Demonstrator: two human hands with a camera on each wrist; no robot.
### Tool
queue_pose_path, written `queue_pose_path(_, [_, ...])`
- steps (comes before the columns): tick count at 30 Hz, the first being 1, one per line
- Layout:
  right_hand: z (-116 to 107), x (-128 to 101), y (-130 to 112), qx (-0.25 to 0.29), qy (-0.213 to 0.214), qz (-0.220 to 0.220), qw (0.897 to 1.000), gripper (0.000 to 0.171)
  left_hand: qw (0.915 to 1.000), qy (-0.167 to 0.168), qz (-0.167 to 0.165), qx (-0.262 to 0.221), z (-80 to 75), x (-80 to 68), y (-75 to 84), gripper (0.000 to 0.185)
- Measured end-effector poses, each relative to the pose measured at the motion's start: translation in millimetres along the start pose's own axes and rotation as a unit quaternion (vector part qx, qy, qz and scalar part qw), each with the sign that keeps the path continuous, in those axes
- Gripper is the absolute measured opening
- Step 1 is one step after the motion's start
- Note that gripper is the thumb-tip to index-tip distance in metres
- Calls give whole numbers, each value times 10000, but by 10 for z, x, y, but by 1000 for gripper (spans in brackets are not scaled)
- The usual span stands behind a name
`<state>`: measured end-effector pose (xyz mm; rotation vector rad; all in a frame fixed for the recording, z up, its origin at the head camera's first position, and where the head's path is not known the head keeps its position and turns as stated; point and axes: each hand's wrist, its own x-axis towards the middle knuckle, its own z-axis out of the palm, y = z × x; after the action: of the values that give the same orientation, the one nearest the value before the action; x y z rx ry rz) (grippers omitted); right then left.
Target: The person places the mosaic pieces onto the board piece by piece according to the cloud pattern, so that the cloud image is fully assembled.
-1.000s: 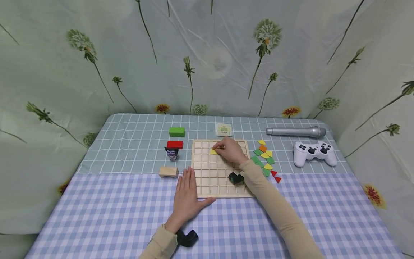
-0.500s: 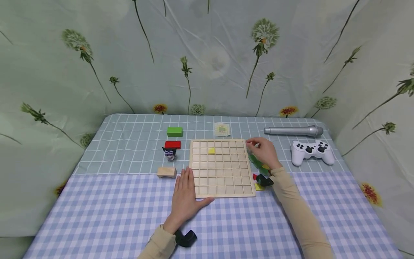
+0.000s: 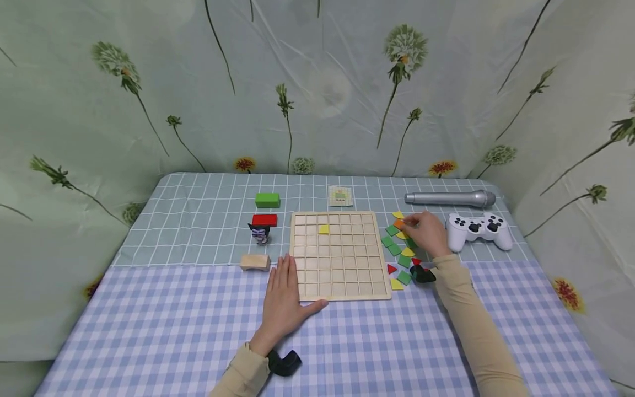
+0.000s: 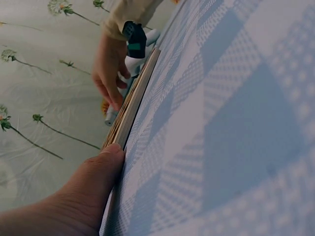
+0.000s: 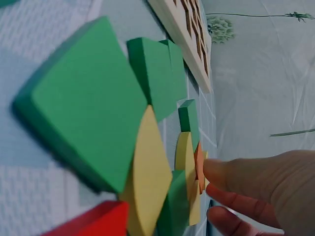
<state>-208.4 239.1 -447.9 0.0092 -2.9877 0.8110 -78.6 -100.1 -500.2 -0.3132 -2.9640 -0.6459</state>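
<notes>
A wooden grid board (image 3: 337,264) lies on the table, with one yellow square tile (image 3: 324,229) in a cell near its far side. My left hand (image 3: 283,303) rests flat against the board's left side, fingers straight. In the left wrist view the thumb (image 4: 93,179) lies on the board's near edge. Right of the board, my right hand (image 3: 428,234) has thumb and fingertips at an orange tile (image 3: 398,224), seeming to pinch its edge. Around it lie several green tiles (image 5: 83,103), yellow curved tiles (image 5: 150,172) and red triangles (image 3: 392,269).
A game controller (image 3: 478,231) and a silver microphone (image 3: 448,199) lie at the right. A pattern card (image 3: 340,196) is behind the board. On the left stand a green block (image 3: 267,200), a red block (image 3: 264,220), a small figurine (image 3: 260,234) and a wooden arch block (image 3: 255,262).
My right hand has left the yellow square tile on the board and moved right to the loose tiles, reaching the orange one. The left hand has stayed put.
</notes>
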Motion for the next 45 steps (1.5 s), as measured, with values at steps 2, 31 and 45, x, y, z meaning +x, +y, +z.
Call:
queue_pose_path(2, [8, 0, 5, -59, -75, 58, 9999, 30, 10000, 20, 26, -24, -2, 1, 2, 121])
queue_pose_path(31, [190, 12, -321, 1410, 862, -508, 9849, 18, 9999, 114, 96, 9, 8, -9, -17, 120])
queue_pose_path(45, [595, 92, -832, 1828, -197, -917, 9787, 9, 10000, -43, 7, -17, -10, -3, -7, 120])
